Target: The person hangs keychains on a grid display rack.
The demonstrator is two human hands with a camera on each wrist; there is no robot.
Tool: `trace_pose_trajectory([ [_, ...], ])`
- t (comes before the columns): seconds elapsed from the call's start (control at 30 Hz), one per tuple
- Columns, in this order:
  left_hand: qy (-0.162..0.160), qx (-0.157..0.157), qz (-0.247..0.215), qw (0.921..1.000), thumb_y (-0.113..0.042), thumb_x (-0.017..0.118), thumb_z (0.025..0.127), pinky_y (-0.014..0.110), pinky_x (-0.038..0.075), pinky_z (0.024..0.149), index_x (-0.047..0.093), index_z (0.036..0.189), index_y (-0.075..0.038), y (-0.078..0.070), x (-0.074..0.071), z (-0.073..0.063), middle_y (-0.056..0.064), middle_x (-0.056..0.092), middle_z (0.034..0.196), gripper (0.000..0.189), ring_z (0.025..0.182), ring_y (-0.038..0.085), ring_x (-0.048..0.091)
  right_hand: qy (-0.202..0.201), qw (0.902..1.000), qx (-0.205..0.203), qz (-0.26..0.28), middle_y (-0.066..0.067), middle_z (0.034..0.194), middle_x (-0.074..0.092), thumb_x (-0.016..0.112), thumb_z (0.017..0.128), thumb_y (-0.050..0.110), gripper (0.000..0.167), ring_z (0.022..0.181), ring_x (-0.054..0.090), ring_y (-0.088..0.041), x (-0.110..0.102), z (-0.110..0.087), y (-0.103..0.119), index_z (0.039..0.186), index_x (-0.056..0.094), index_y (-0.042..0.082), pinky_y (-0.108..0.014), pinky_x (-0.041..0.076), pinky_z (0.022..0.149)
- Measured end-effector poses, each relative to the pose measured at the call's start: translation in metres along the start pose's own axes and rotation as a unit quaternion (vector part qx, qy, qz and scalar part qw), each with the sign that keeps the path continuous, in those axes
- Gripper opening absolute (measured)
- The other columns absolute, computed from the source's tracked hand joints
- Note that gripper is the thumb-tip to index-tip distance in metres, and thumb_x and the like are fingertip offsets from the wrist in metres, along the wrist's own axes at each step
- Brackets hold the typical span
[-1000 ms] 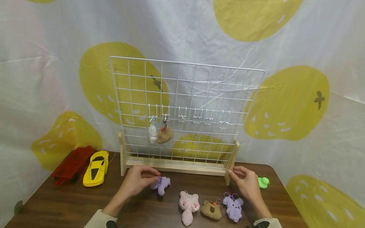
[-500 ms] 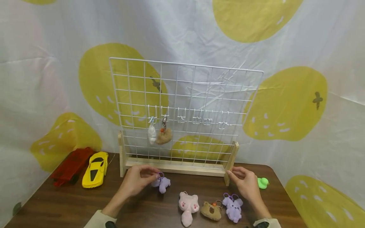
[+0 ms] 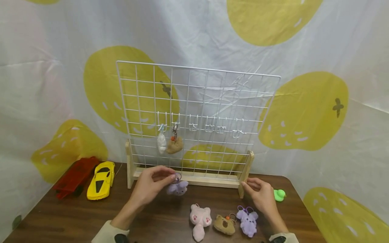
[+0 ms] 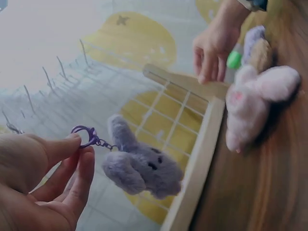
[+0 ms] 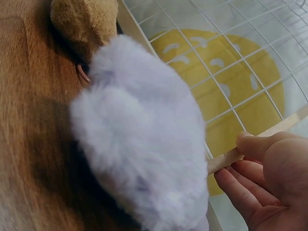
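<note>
My left hand (image 3: 152, 184) pinches the purple ring of a small lilac plush keychain (image 4: 149, 166) between thumb and fingertips. The plush hangs by a short chain in front of the wire rack's wooden base (image 3: 188, 177), its eared head showing dark eyes. At the rack's right end, my right hand (image 3: 259, 194) grips the wooden side post (image 5: 226, 159) between thumb and fingers. Two keychains hang from the white grid (image 3: 197, 99): a white plush (image 3: 161, 143) and a brown plush (image 3: 174, 145) with an orange ball. White hooks (image 3: 209, 127) to their right carry nothing.
On the table lie a pink plush (image 3: 200, 219), a brown bear-like plush (image 3: 224, 225) and another lilac plush (image 3: 247, 222). A green toy duck (image 3: 279, 195) stands beyond my right hand. At the left are a yellow toy car (image 3: 101, 180) and a red toy vehicle (image 3: 76, 177).
My left hand has lifted the lilac plush keychain a little and moved it right, and the plush has turned to show its face. My right hand stays on the post.
</note>
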State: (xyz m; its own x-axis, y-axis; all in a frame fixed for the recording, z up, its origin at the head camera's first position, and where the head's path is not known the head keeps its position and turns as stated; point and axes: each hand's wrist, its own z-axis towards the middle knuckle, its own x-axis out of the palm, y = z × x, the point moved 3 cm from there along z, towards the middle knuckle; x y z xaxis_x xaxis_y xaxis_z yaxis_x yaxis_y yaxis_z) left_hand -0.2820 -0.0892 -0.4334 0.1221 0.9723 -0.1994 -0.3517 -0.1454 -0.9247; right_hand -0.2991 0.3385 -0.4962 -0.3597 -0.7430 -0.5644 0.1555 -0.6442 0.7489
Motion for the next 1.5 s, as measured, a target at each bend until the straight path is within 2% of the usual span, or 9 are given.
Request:
trace_pose_trajectory([
  [0.17,-0.025,0.022,-0.023,0.9992,-0.018,0.085,0.095,0.025,0.063,0.094,0.080,0.116,-0.008,-0.016,0.004,0.004,0.010,0.082,0.112,0.023,0.103,0.018,0.079,-0.002,1.0000,-0.001,0.006,-0.019,0.108,0.083,0.084,0.097,0.024,0.028,0.105,0.082,-0.029,0.000,0.000,0.001,0.115,0.080,0.002,-0.007,0.055,0.078],
  [0.37,-0.035,0.042,-0.033,0.9980,-0.015,0.084,0.097,0.024,0.063,0.090,0.079,0.117,-0.005,-0.032,0.009,0.005,0.013,0.081,0.110,0.023,0.099,0.016,0.078,0.002,1.0000,0.000,0.009,-0.018,0.109,0.083,0.084,0.098,0.023,0.028,0.105,0.082,-0.028,0.001,-0.001,0.000,0.116,0.080,0.002,-0.007,0.055,0.078],
  [0.53,-0.053,0.052,-0.034,0.9967,-0.015,0.085,0.095,0.025,0.064,0.089,0.081,0.111,-0.008,-0.042,0.012,0.008,0.009,0.083,0.105,0.017,0.096,0.017,0.079,0.004,1.0000,0.001,0.008,-0.016,0.109,0.083,0.083,0.098,0.023,0.028,0.102,0.080,-0.016,0.001,0.000,-0.001,0.117,0.080,0.002,-0.007,0.055,0.077],
  [0.7,-0.087,0.071,-0.039,0.9929,-0.017,0.086,0.095,0.025,0.065,0.082,0.082,0.107,-0.012,-0.055,0.016,0.017,0.008,0.083,0.101,0.013,0.091,0.018,0.081,0.007,0.9999,0.001,0.011,-0.016,0.110,0.083,0.084,0.098,0.023,0.030,0.099,0.078,-0.004,0.000,0.001,-0.002,0.118,0.079,0.001,-0.007,0.055,0.077],
  [0.8,-0.116,0.088,-0.059,0.9876,-0.014,0.086,0.094,0.026,0.066,0.077,0.083,0.107,-0.011,-0.062,0.019,0.024,0.010,0.083,0.101,0.013,0.087,0.017,0.081,0.005,1.0000,-0.001,0.008,-0.016,0.109,0.083,0.084,0.098,0.023,0.029,0.100,0.080,-0.011,0.000,0.000,-0.002,0.117,0.080,0.001,-0.007,0.055,0.077],
  [0.97,-0.161,0.110,-0.100,0.9758,-0.012,0.087,0.093,0.025,0.066,0.080,0.083,0.109,-0.008,-0.071,0.026,0.035,0.014,0.084,0.105,0.016,0.088,0.013,0.080,0.003,1.0000,0.000,0.006,-0.016,0.108,0.083,0.084,0.097,0.022,0.028,0.105,0.082,-0.028,0.000,0.000,-0.001,0.117,0.080,0.002,-0.009,0.056,0.077],
  [1.1,-0.181,0.119,-0.116,0.9693,-0.011,0.087,0.093,0.023,0.064,0.081,0.084,0.109,-0.008,-0.077,0.031,0.040,0.015,0.083,0.105,0.016,0.088,0.012,0.078,0.004,1.0000,0.003,0.006,-0.017,0.109,0.083,0.084,0.097,0.022,0.029,0.106,0.082,-0.031,0.001,0.000,-0.002,0.117,0.080,0.002,-0.010,0.057,0.077],
  [1.37,-0.189,0.154,-0.169,0.9550,-0.006,0.084,0.094,0.035,0.068,0.084,0.081,0.110,-0.001,-0.094,0.043,0.054,0.021,0.082,0.105,0.017,0.089,0.027,0.082,0.005,1.0000,0.004,0.006,-0.017,0.109,0.083,0.084,0.098,0.022,0.029,0.106,0.081,-0.031,0.000,0.001,-0.002,0.118,0.079,0.002,-0.011,0.057,0.078],
  [1.5,-0.207,0.167,-0.183,0.9464,-0.005,0.084,0.094,0.035,0.068,0.083,0.080,0.111,0.001,-0.101,0.048,0.060,0.022,0.082,0.106,0.018,0.088,0.021,0.082,0.006,0.9999,0.007,0.006,-0.017,0.110,0.083,0.084,0.098,0.023,0.030,0.107,0.081,-0.031,0.000,0.000,-0.001,0.118,0.079,0.001,-0.011,0.057,0.079],
])
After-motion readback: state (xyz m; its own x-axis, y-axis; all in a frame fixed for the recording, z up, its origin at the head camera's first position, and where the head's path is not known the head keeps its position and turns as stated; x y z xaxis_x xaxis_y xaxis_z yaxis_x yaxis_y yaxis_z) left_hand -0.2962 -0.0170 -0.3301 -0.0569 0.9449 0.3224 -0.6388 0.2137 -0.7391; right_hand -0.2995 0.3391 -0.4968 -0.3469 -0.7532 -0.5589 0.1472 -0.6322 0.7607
